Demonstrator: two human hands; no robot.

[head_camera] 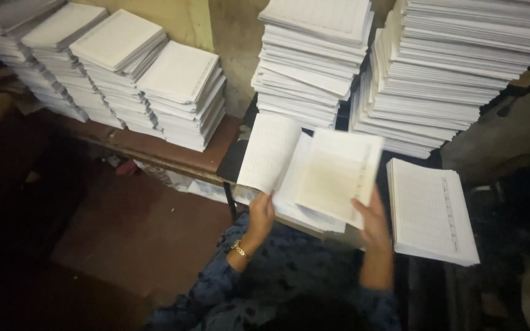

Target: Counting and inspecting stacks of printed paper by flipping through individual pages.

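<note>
My left hand point(261, 213) grips the lower edge of a ruled white sheet point(269, 151) that stands lifted and curled up to the left. My right hand point(373, 222) holds the lower right corner of a folded ruled sheet point(337, 175), tilted over a low pile of white sheets point(305, 216) in front of me. A gold bracelet sits on my left wrist. Both sleeves are dark blue and patterned.
A flat pile of ruled sheets point(430, 211) lies to the right of my hands. Two tall stacks of paper point(311, 58) point(455, 67) rise behind. Several shorter stacks point(182, 101) sit on a brown bench point(173, 156) at left, against a wall. Red-brown floor lies below left.
</note>
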